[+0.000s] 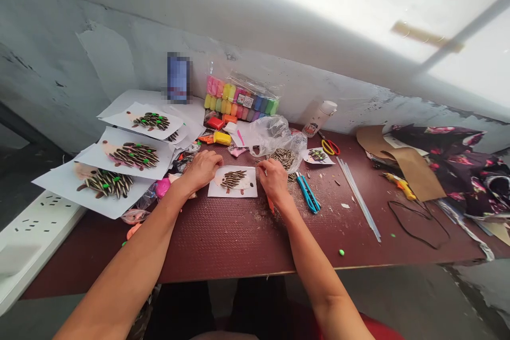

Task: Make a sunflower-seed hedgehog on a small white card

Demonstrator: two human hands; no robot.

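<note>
A white card (232, 193) lies flat on the table between my hands. On it is a hedgehog figure with a pale clay body and striped sunflower seeds (233, 180) as spines. My left hand (204, 169) is closed, its bent fingers at the card's upper left edge. At the upper right corner, my right hand (273, 178) is pinched; what sits between its fingertips is too small to make out. Loose sunflower seeds (282, 158) are heaped just behind this hand. An orange tool (271, 205) shows partly beneath it, and a blue utility knife (307, 194) lies to its right.
Stacked hedgehog sheets (129, 154) stand left beside a white power strip (43, 228). Behind are packs of coloured clay (241, 98), a plastic bag (274, 135) and a white bottle (320, 118). Rightward lie scissors (330, 147), glue sticks (358, 199) and a yellow glue gun (404, 187).
</note>
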